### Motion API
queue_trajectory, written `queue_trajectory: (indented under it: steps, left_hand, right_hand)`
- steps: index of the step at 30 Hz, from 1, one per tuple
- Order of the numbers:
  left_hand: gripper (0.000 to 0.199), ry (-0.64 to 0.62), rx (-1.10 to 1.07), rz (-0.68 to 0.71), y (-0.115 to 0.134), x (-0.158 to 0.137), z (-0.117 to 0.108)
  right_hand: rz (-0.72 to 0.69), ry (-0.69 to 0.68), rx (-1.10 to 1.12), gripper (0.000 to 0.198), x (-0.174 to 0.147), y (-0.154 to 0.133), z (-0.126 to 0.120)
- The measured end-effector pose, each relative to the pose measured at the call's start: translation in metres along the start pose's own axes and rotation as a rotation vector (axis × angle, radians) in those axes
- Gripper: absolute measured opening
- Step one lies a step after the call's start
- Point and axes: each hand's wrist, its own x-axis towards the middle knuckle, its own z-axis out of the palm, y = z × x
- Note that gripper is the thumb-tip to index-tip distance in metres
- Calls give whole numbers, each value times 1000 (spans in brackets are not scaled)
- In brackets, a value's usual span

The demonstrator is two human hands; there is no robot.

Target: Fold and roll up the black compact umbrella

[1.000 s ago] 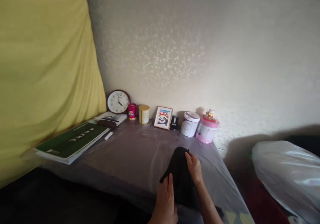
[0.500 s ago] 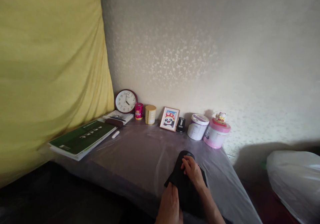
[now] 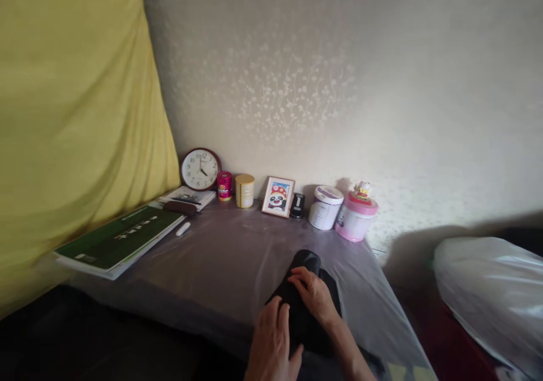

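Note:
A soft black fabric item (image 3: 311, 327) lies on the near right part of the table, its rounded dark end pointing toward the wall. What kind of thing it is, I cannot tell. Over its left edge rests my left hand (image 3: 271, 335), fingers stretched forward and thumb apart. My right hand (image 3: 311, 296) is on top of the item, fingers bent and closed in a pinch on the black fabric near the rounded end. Its fingertips are partly hidden.
Along the wall stand a clock (image 3: 201, 169), a pink can (image 3: 224, 187), a yellow canister (image 3: 245, 192), a framed panda picture (image 3: 278, 196), a black stapler-like object (image 3: 297, 205) and two tubs (image 3: 326, 211). A green book (image 3: 123, 236) lies left; a plastic bag (image 3: 483, 290) sits right.
My left hand, earlier with fingers tucked behind the black fabric's edge, now lies over it with its thumb spread. The right hand stays on the fabric. The view has shifted slightly right.

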Motion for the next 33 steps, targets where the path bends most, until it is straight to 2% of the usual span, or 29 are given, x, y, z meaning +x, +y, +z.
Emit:
queue_trajectory:
  steps: [3,6,9,14,18,21,24,27,33]
  left_hand:
    - [73,7,12,96,15,5,-11]
    - [84,-29,52,80,26,10,-17]
    - [83,-63,72,90,26,12,-17]
    - [90,-166,67,63,13,8,0]
    - [95,-167,78,33,4,11,24]
    - [92,-211,59,-57,1,14,35]
    - [89,-202,11,-77,-1,16,36]
    - [89,-212,9,-72,-3,16,29]
    - [62,-251,-31,-125,-9,20,28]
  right_hand:
    - [-52,5,-56,22,-3,-1,0]
    - [-88,-5,-86,22,-5,-3,-3]
    - [-91,-7,-106,23,-6,-5,-5]
    - [-79,15,-132,23,-7,-8,-3]
    - [-213,63,-95,24,-21,-13,-7]
    - [-344,58,-63,24,-33,-12,-8]
    - [-338,57,-88,25,-33,-2,-6]
    - [-305,50,-124,27,-18,12,-2]
    - [-248,27,-103,31,25,36,-3]
